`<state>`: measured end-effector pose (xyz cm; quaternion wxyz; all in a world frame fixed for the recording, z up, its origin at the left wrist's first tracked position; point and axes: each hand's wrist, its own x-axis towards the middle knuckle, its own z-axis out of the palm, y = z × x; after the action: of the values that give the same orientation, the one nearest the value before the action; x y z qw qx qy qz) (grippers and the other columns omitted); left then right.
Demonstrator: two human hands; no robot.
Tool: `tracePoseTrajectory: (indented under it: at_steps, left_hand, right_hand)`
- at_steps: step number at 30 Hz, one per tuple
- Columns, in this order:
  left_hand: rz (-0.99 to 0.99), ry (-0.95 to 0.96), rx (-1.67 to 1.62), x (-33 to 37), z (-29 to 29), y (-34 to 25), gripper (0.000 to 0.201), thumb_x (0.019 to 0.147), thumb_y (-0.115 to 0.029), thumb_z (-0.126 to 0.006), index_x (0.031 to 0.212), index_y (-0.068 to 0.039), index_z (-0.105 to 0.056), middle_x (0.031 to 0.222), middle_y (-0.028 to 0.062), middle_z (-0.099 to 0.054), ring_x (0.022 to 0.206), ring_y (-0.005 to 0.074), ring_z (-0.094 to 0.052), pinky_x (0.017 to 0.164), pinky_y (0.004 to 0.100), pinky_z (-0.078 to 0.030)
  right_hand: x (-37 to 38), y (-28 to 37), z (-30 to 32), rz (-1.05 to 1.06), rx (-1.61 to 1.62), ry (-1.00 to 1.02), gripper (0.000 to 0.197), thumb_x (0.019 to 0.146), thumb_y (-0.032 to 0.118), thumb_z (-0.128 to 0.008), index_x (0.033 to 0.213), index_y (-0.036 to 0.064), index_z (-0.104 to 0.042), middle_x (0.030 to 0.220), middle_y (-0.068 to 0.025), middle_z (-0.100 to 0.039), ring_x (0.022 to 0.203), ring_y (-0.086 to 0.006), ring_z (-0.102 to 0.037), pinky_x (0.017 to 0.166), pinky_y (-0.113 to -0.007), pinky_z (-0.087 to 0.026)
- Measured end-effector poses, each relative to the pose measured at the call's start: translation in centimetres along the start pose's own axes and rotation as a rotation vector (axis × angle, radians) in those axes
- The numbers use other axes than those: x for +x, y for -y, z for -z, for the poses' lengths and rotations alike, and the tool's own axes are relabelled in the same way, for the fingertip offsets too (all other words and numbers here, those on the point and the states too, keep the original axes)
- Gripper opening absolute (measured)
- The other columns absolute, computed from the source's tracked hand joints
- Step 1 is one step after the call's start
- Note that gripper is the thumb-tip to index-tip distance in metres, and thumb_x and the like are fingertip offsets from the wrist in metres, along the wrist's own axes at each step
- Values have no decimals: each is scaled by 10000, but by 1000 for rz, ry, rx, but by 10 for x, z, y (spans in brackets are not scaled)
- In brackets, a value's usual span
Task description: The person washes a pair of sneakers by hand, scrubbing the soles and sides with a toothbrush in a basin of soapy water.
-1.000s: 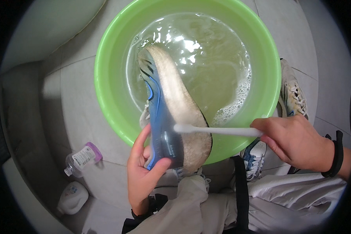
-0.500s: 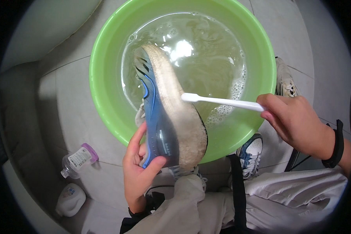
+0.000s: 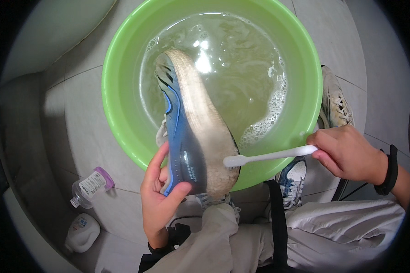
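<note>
A blue and grey sneaker [image 3: 182, 141] is tilted on its side over the near left of a green basin [image 3: 116, 104]. Its pale, dirt-stained sole edge faces up to the right. My left hand [image 3: 161, 193] grips the shoe at its near end, thumb on the upper and fingers behind it. A white brush [image 3: 273, 155], shaped like a toothbrush, is pinched by its handle end in my right hand [image 3: 346, 154]. Its head rests against the near part of the sole edge. Cloudy water [image 3: 232, 82] with foam along the right side fills the basin's bottom.
On the tiled floor at left lie a clear bottle [image 3: 89, 187] with a purple base and a white jug [image 3: 83, 233]. Another worn shoe [image 3: 336, 98] stands right of the basin. My own blue and white shoe [image 3: 294, 179] is close to the near rim.
The brush head has moved down the sole edge, toward me. My right hand has shifted slightly nearer, while the left hand keeps its hold on the sneaker.
</note>
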<state>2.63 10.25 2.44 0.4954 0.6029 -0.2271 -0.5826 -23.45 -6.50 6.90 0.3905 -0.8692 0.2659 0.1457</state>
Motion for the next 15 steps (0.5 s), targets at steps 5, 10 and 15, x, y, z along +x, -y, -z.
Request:
tracePoseTrajectory:
  at_steps: [5, 10, 15]
  left_hand:
    - [21, -102, 36, 5, -7, 2, 746, 734, -185, -669, 1296, 67, -249, 903, 54, -592, 769, 61, -541, 714, 171, -402]
    - [21, -82, 72, 1, -4, 0, 731, 740, -163, -659, 1298, 65, -246, 909, 59, -592, 779, 69, -546, 718, 177, -408]
    - [18, -85, 50, 3, -7, 0, 721, 743, -147, -652, 1299, 63, -246, 916, 66, -594, 789, 75, -550, 724, 182, -413]
  right_hand:
    - [2, 0, -2, -24, -10, -31, 137, 844, 177, -472, 835, 41, -474, 645, -114, -523, 572, -289, -543, 513, -379, -417]
    - [2, -2, -4, -8, 9, -40, 142, 844, 181, -472, 839, 40, -480, 649, -115, -525, 582, -287, -546, 523, -376, -416]
    - [1, -7, -6, -9, -2, -100, 153, 848, 190, -469, 848, 39, -488, 643, -113, -523, 574, -280, -542, 520, -366, -415]
